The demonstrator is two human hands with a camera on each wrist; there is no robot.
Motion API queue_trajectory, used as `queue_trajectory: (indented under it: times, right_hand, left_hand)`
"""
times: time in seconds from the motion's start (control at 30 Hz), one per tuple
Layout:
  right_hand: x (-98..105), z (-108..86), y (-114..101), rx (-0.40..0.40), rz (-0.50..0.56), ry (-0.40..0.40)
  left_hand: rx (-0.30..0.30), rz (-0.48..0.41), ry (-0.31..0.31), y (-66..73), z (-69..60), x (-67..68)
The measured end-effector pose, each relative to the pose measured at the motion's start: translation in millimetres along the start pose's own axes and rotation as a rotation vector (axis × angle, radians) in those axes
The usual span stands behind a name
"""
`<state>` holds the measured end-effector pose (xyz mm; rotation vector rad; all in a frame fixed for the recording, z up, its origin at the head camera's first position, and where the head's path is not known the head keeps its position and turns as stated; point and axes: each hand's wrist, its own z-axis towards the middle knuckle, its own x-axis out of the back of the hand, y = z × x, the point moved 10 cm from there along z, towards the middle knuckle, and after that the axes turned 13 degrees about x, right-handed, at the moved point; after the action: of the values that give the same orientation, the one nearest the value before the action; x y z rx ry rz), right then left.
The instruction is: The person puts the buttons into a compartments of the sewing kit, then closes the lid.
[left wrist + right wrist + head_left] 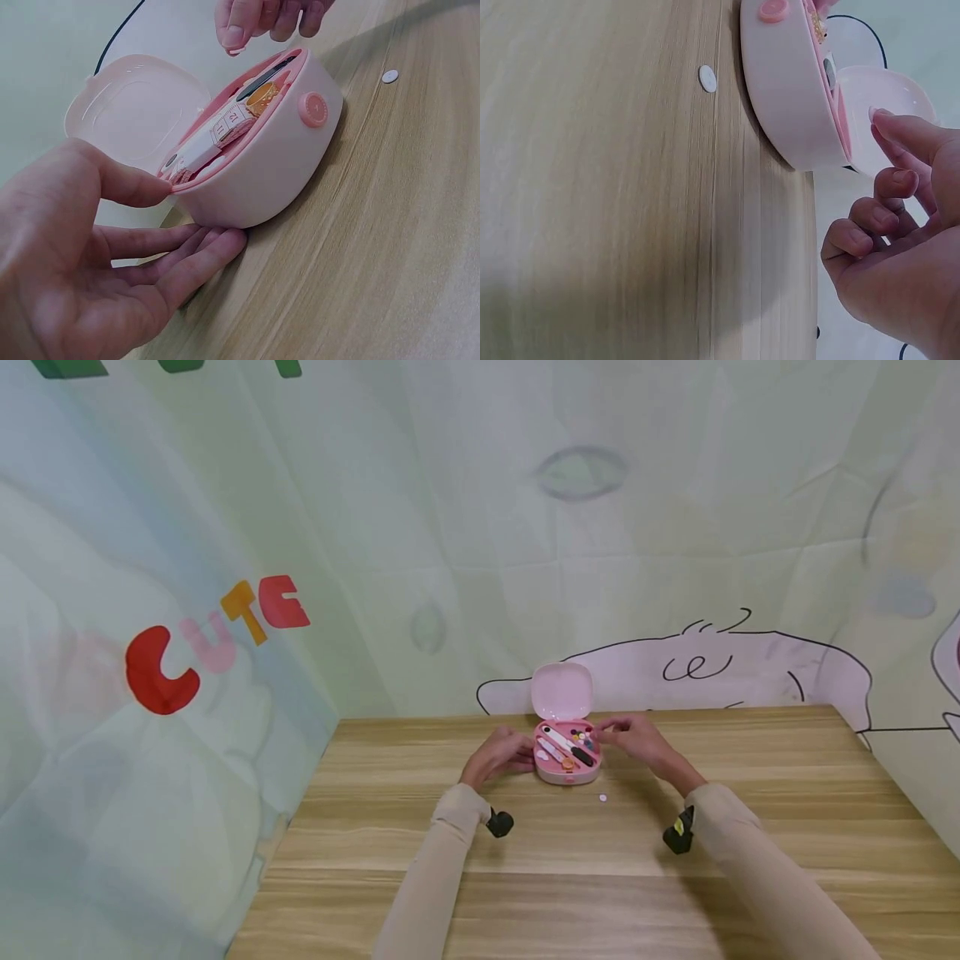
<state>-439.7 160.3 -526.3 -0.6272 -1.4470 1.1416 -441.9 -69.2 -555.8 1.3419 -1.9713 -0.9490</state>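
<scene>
A pink sewing box (567,777) stands on the table with its pale lid (562,691) tipped back. Inside lie a measuring tape (231,124), an orange thimble (262,97), a black-handled tool (581,756) and several small coloured bits. My left hand (97,240) holds the box's left side, thumb at the rim and fingers low against the wall. Over the box's right side, my right hand (636,739) pinches a small pale disc (237,52), seen nearly edge-on, between thumb and index finger. Its other fingers are curled. A white button (390,76) lies on the table before the box.
The wooden table (570,893) ends just behind the box, where a printed curtain (450,527) hangs. Each wrist carries a small black camera, the left one (499,822) and the right one (678,832).
</scene>
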Motion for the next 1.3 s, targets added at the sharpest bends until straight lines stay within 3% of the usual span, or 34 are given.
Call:
queue_trajectory:
  times: [0.33, 0.67, 1.0, 1.3]
  right_hand:
    - [-5, 5.5, 4, -0.033, 0.02, 0.007]
    - [-6, 4.9, 5, -0.012, 0.054, 0.009]
    - [4, -9.3, 2, 0.077, 0.027, 0.026]
    - [8, -29.9, 11, 0.101, 0.009, 0.014]
  left_hand:
    - [0.0, 0.015, 0.001, 1.4, -1.9, -1.9]
    - [0.001, 0.009, 0.003, 1.1, -2.1, -1.9]
    - [0.007, 0.018, 0.013, -0.3, 0.5, 0.8]
    - [0.006, 0.02, 0.007, 0.4, -0.7, 0.8]
